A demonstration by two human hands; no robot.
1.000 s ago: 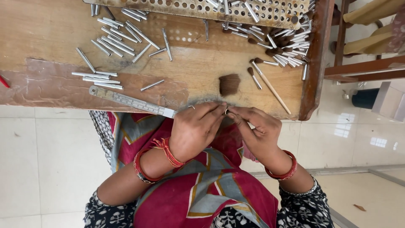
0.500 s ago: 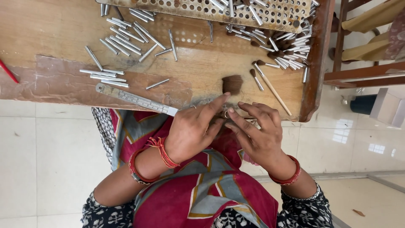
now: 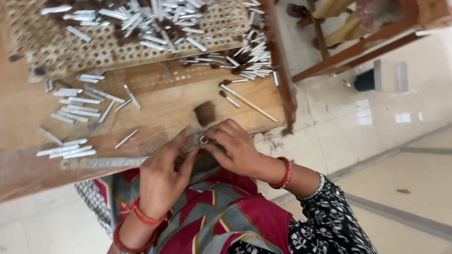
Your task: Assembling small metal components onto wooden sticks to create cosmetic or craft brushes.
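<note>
Pinching one small metal tube [image 3: 203, 139], both hands' fingers [image 3: 226, 136] close beside the perforated tray [image 3: 33, 51] strewn with tubes.

A wooden table [image 3: 155, 113] lay just beyond the grip. A steel ruler [image 3: 106, 162] rested along its near edge, left of the grip, with a small cluster of metal tubes [image 3: 66, 149] just past it. Directly beyond the grip sat a small brown tuft [image 3: 205, 113], and to its right a thin wooden stick [image 3: 249, 103] lay slanted. More loose metal tubes [image 3: 82, 106] were scattered farther out to the left. A perforated board [image 3: 117, 42] strewn with tubes lay at the far side. A pale tiled floor [image 3: 376, 155] spread well to the right.
</note>
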